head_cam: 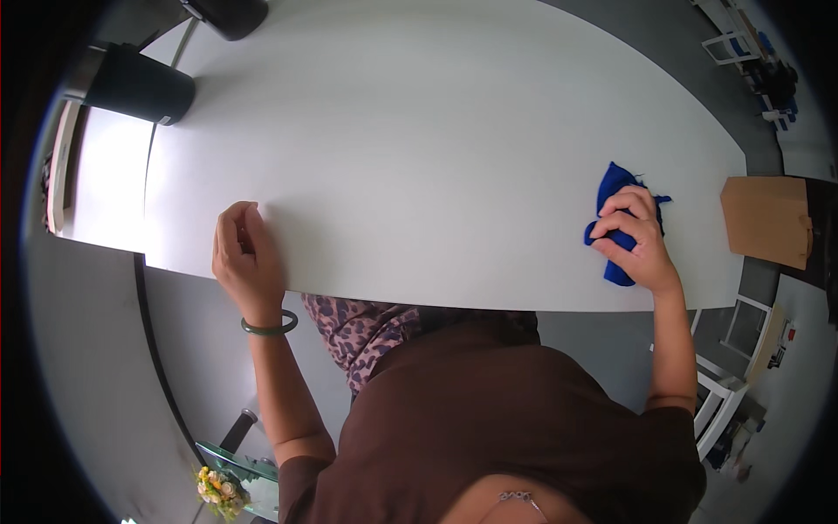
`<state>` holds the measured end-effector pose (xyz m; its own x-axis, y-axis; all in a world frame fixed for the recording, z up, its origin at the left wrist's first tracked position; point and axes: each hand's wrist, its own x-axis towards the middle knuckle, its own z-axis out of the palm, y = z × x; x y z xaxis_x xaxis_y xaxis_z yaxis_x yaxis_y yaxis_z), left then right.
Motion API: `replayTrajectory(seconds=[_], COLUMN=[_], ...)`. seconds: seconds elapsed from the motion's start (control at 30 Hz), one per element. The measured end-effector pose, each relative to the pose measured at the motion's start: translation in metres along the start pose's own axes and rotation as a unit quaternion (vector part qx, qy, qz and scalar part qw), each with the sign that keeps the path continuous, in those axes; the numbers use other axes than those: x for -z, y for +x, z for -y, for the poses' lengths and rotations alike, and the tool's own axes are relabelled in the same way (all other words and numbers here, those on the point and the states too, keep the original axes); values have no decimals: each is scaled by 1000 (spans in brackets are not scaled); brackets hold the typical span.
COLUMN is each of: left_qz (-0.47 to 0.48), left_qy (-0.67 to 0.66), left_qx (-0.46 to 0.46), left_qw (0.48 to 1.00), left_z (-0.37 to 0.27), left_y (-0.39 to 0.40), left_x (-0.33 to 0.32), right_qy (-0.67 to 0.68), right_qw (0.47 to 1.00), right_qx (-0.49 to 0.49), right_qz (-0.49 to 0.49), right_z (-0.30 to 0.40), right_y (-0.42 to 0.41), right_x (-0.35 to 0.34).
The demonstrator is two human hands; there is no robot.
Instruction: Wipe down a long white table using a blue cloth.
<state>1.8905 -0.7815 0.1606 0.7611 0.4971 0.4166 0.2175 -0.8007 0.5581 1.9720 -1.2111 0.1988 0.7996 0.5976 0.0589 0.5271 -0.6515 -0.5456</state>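
Note:
My right hand (635, 239) grips a crumpled blue cloth (614, 183) on the white tabletop (432, 164), near its right end. Part of the cloth bulges between thumb and fingers, and frayed threads stick out at its far side. Over the left part of the table is my left hand (241, 242), its fingers curled in towards the thumb. I see nothing held in it. A dark green bangle (270, 325) circles that wrist.
Two dark cylindrical containers (141, 85) (236, 16) stand at the far left. A cardboard box (765, 219) is just beyond the right edge, with a white chair (720, 386) below it. Flowers (221, 491) sit by a glass shelf (242, 462) at lower left.

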Motion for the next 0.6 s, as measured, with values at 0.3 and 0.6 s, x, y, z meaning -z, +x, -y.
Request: replayTrajectory(seconds=[0.3, 0.6], left_qz=[5, -35], left_qy=[-8, -42], left_qx=[5, -19], left_qw=[1000, 998], left_z=[1, 12], left_y=[0, -1], left_x=[1, 1], right_qy=[82, 110], right_qw=[920, 904], right_qx=[364, 407], right_qz=[118, 72], right_z=[122, 160], right_y=[131, 147], right_x=[-119, -158])
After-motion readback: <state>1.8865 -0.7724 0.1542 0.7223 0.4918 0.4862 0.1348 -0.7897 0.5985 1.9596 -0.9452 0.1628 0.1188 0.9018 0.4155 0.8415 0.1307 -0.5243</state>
